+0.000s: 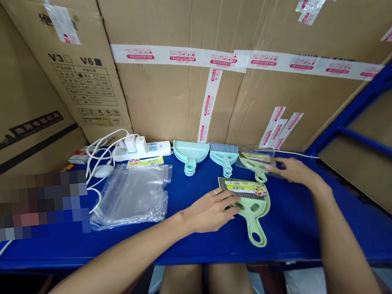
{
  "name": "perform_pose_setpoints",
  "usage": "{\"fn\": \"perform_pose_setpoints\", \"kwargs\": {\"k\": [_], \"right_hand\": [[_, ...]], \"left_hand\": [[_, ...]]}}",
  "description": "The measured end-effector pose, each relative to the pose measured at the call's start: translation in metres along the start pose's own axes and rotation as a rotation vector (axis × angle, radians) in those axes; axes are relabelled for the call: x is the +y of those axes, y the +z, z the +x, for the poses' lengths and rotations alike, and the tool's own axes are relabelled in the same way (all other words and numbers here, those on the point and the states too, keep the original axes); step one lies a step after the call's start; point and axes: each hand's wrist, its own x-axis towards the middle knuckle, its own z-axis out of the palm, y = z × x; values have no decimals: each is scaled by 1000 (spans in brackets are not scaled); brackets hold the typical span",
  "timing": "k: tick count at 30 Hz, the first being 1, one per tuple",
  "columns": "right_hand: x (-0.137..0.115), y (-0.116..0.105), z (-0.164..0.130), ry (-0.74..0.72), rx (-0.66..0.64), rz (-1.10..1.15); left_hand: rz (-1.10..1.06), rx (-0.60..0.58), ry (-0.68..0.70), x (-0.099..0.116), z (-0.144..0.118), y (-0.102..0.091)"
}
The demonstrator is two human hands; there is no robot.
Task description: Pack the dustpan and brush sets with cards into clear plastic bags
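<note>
Stacked cardboard boxes [244, 68] sealed with printed tape close off the far side of a blue shelf board [294, 230] that serves as the work surface.

Near its middle a green dustpan set [253, 208] with a yellow header card lies flat, handle pointing near. The left hand [211, 210] rests on that set's left edge, fingers flat and slightly spread, nothing clamped between them. Just beyond, to the right, a second green set in a clear bag [257, 165] is touched by the right hand [293, 170], whose fingers are laid loosely on the bag's edge; whether anything is pinched cannot be told.

Farther left stand a stack of pale blue dustpans [190, 153] and a pale blue brush [223, 156]. Empty clear bags [131, 197] are piled at the left, and a white power strip [144, 148] with cables lies behind them.

Judged from this, packed sets are being sorted or laid aside. A firmer pinch on the bagged set would be called for next.
</note>
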Motion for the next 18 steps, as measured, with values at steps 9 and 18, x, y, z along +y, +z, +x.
{"fn": "perform_pose_setpoints", "kwargs": {"k": [9, 18], "right_hand": [[13, 11, -4, -84, -220, 445], [-5, 13, -4, -101, 138, 43]], "left_hand": [[-80, -33, -96, -5, 2, 2], [-68, -33, -97, -5, 3, 5]]}}
